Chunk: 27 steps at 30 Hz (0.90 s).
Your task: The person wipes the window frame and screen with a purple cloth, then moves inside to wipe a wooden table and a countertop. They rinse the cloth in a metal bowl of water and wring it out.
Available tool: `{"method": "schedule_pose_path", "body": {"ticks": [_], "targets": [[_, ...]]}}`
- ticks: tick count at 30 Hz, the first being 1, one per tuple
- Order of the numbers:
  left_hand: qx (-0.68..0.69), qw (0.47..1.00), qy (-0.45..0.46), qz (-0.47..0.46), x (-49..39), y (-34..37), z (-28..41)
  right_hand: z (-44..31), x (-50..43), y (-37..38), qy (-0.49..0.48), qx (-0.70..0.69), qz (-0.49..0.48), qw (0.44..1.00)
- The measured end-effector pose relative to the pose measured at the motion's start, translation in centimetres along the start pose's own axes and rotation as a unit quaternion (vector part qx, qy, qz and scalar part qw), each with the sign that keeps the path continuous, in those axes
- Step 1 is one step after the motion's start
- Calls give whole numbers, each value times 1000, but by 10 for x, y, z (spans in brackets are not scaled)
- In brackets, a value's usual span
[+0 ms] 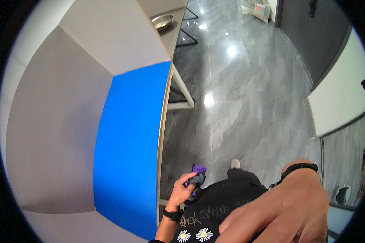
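My left hand (180, 192) grips a crumpled bundle of purple and dark grey fabric (197, 177) in front of my dark top, just right of the booth table's edge. What kind of fabric item it is cannot be made out. Very near the camera, at the lower right, my right hand (276, 209) shows its back and bent fingers. Its fingertips are hidden or cut off by the bottom rim, so whether it holds anything cannot be seen. To the left stretches a bright blue tabletop (129, 133).
Pale partition panels (54, 121) wall in the tabletop, and a white metal leg (183, 85) stands under it. Beyond the panel, a metal bowl (163, 22) rests on another table. Sacks (261, 11) lie by the dark door (311, 39). The grey floor (249, 100) is glossy.
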<state>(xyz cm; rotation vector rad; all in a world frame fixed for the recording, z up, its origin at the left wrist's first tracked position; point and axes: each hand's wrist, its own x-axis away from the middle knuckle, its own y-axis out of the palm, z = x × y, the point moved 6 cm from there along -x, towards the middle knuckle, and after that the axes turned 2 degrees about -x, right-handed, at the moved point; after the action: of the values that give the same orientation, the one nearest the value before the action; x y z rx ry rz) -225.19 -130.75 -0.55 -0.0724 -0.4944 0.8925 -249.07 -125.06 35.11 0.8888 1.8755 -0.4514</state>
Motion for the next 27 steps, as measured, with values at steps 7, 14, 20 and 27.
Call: {"method": "schedule_pose_path", "body": {"ticks": [7, 14, 20, 27], "targets": [[8, 1000, 18, 23, -126, 23, 65, 1, 22, -130, 162, -64, -66, 982], [41, 999, -7, 25, -274, 13, 114, 21, 27, -261, -14, 35, 86, 996], [16, 998, 39, 54, -447, -10, 197, 16, 3, -404, 169, 117, 79, 975], [-51, 964, 162, 206, -619, -76, 277, 40, 96, -596, 353, 296, 324, 826]]}}
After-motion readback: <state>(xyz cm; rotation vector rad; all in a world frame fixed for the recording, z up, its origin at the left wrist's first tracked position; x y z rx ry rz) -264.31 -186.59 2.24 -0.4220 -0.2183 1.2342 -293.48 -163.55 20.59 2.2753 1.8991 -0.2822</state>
